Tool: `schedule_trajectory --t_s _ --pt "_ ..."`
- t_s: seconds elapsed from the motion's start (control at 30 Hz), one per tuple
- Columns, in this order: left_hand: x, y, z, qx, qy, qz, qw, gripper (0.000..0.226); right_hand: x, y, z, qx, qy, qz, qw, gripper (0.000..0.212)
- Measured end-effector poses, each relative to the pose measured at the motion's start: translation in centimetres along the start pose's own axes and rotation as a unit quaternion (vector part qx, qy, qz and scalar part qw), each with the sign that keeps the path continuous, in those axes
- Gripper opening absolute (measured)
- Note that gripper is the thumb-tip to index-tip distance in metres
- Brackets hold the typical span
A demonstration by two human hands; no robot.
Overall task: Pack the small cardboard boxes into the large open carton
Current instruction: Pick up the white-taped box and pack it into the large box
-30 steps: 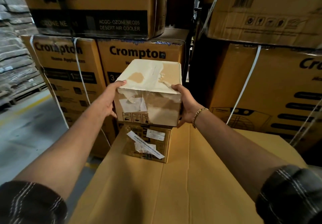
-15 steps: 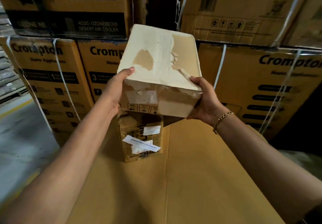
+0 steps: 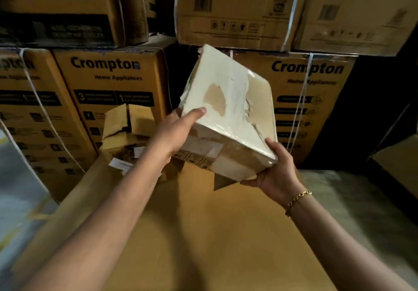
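Observation:
I hold a small cardboard box with a pale, torn white top (image 3: 228, 100) in the air, tilted to the right. My left hand (image 3: 178, 130) grips its left side, thumb on the top. My right hand (image 3: 273, 171), with a gold bracelet on the wrist, supports its lower right corner from below. A second small brown box with paper labels (image 3: 126, 137) stands on a large flat brown cardboard surface (image 3: 203, 234), to the left behind my left forearm. No open carton shows in this view.
Tall stacked Crompton appliance cartons (image 3: 108, 87) with white straps form a wall close behind. A dark gap (image 3: 373, 109) lies at the right, with another cardboard edge (image 3: 398, 159) beyond it. Grey concrete floor (image 3: 18, 177) shows at the left.
Both hands lifted the pale box off the brown box, carried it to the right and tilted it. The view swung right, so the brown box now appears further left.

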State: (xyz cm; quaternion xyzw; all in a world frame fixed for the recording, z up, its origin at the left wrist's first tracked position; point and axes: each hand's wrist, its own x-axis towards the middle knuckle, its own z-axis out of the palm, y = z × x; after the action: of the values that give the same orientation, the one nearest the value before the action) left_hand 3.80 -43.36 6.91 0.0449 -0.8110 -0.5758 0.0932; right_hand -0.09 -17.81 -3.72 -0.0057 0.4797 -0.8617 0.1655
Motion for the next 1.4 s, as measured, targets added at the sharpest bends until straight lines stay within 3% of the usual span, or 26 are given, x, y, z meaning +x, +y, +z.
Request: schedule_trajectory --t_s 0.1,0.17,0.27,0.47,0.53,0.63,0.73,0.8,0.9,0.97,1.03,1.07,1.23,1.33,1.4 --pt "-1.8 -0.3 4.8 0.220 -0.023 -0.019 0.975 0.097 -2.1 3.9 -5.1 0.071 0.018 0.047 0.996 0.052" --pt "-3.0 -0.9 8.2 0.352 -0.031 -0.016 0.935 0.104 -3.1 6.4 -7.8 0.099 0.062 0.088 0.989 0.053" --pt "-4.9 -1.7 12.6 0.491 -0.062 0.003 0.869 0.102 -4.4 10.1 -10.5 0.054 0.134 0.144 0.979 0.050" --pt "-7.8 -3.2 18.8 0.631 -0.117 0.088 0.762 0.102 -7.1 12.8 -14.1 -0.092 0.226 0.181 0.953 0.036" --pt "-8.6 -4.0 20.1 0.646 -0.128 0.112 0.745 0.103 -7.6 11.9 -15.0 -0.187 0.230 0.181 0.938 0.028" --pt "-9.3 -5.5 20.7 0.587 -0.150 0.164 0.779 0.096 -7.7 10.0 -15.5 -0.310 0.206 0.158 0.915 0.024" --pt "-9.1 -7.5 19.7 0.529 -0.123 0.199 0.816 0.087 -8.1 7.3 -14.9 -0.268 0.179 0.119 0.939 0.039" --pt "-8.3 -9.5 18.2 0.461 -0.081 0.129 0.874 0.089 -8.4 5.2 -14.1 -0.244 0.152 0.095 0.953 0.050" --pt "-7.4 -11.9 16.3 0.195 -0.091 -0.109 0.970 0.098 -8.6 3.1 -12.3 -0.261 0.107 0.112 0.953 0.057" --pt "-7.6 -12.7 16.6 0.009 -0.112 -0.180 0.977 0.089 -8.0 3.1 -11.5 -0.274 0.093 0.123 0.949 0.059" --pt "-7.9 -12.1 17.1 -0.054 -0.111 -0.173 0.977 0.065 -7.2 3.9 -11.4 -0.271 0.113 0.108 0.950 0.055" --pt "-7.8 -11.6 17.2 -0.040 -0.108 -0.156 0.981 0.062 -7.0 4.4 -11.7 -0.251 0.129 0.100 0.954 0.053" --pt "-6.6 -9.6 15.8 0.123 -0.166 -0.018 0.978 0.087 -7.3 5.7 -15.5 -0.082 0.213 0.085 0.970 0.053" --pt "-6.1 -8.6 14.0 0.298 -0.044 0.188 0.935 0.067 -7.5 5.1 -18.0 -0.095 0.265 0.090 0.955 0.043" --pt "-4.8 -8.5 12.0 0.312 0.057 0.254 0.914 0.057 -7.9 4.8 -19.1 -0.143 0.292 0.094 0.941 0.035"
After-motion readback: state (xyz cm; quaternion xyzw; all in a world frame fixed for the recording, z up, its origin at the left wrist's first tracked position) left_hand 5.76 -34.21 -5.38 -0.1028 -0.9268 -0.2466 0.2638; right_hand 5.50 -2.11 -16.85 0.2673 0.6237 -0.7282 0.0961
